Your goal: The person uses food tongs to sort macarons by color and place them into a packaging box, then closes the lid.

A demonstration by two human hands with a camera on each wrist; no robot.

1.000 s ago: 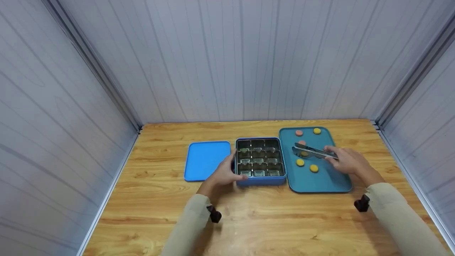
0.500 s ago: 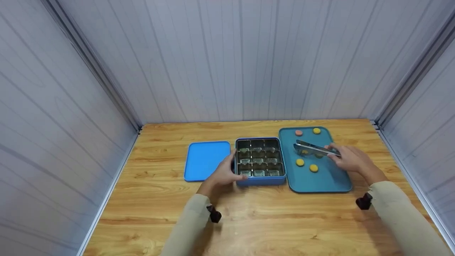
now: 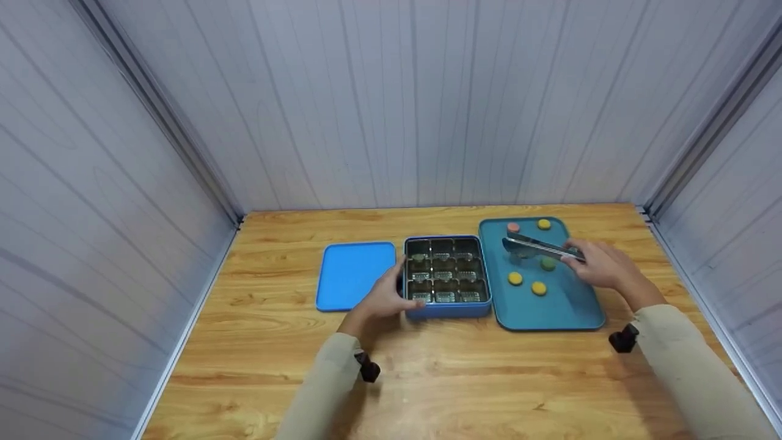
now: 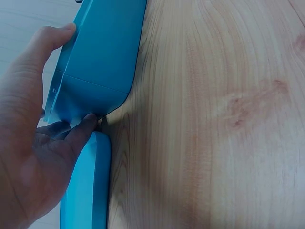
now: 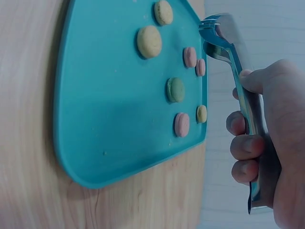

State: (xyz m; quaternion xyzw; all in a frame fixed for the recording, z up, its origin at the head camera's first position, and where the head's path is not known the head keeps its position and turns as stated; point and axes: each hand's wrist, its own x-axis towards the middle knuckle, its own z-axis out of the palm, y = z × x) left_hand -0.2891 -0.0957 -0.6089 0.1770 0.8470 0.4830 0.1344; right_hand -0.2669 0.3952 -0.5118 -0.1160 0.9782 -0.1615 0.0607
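My left hand holds the near left corner of a blue box, thumb at the front rim and fingers along the left side. Inside the box sits a dark insert divided into several compartments. My right hand grips metal tongs above the teal tray. In the right wrist view the tips of the tongs hang over the tray's edge, and I cannot tell that they hold anything. On the tray lie a green macaron, a pink macaron and several yellow macarons.
A flat blue lid lies left of the box on the wooden table. The tray stands close along the box's right side. White panelled walls rise behind and on both sides.
The right hand with the tongs has shifted slightly, and the tongs' tips have moved toward the back of the tray. The green macaron now shows fully. The left hand and the box stay put.
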